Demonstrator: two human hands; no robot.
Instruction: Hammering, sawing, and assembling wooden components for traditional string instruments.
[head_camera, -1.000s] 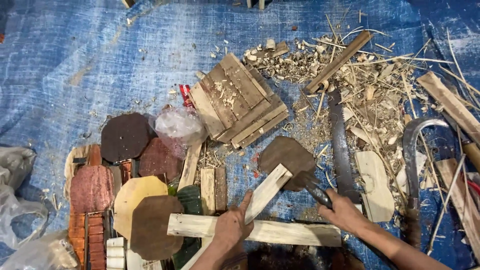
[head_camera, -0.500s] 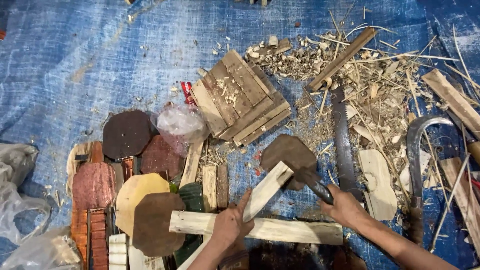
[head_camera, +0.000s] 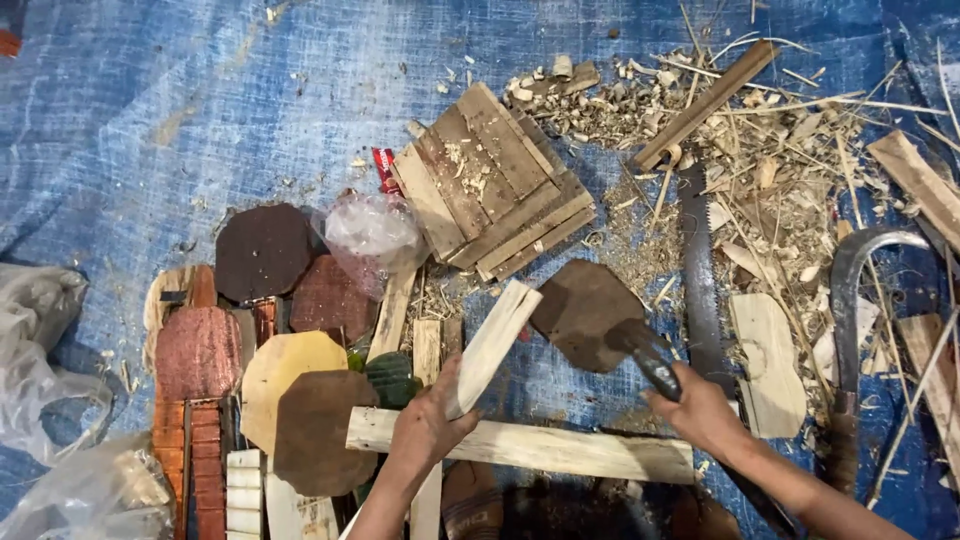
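Blue tarpaulin (head_camera: 200, 120) covers the ground across the whole head view; all the work lies on it.

Left hand (head_camera: 425, 430) at bottom centre, fingers closed around the lower end of a pale split wood piece (head_camera: 495, 345), which slants up and to the right. Its lower end rests across a long pale wood bar (head_camera: 560, 452) lying nearly level along the bottom edge of the tarpaulin.

Right hand (head_camera: 700, 410) just right of centre, clamped on the dark handle of a broad rust-brown cleaver (head_camera: 585, 315). Blade held flat-on to the camera, its left edge just beside the top of the split wood piece; contact cannot be told.

A stack of weathered wooden slats (head_camera: 495, 185) sits above the blade, near the middle. Wood shavings (head_camera: 760, 170) and thin splinters spread over the upper right. A handsaw (head_camera: 700, 270) lies lengthwise right of the cleaver, and a small pale wood block (head_camera: 765, 365) lies beside it. A curved dark metal sickle (head_camera: 860, 300) is near the right edge.

On the left side are octagonal wooden plaques (head_camera: 265, 250), dark brown, reddish and pale yellow, overlapping one another. A crumpled clear plastic bag (head_camera: 375, 230) lies between them and the slats. More clear plastic (head_camera: 40, 340) bunches at the left edge.
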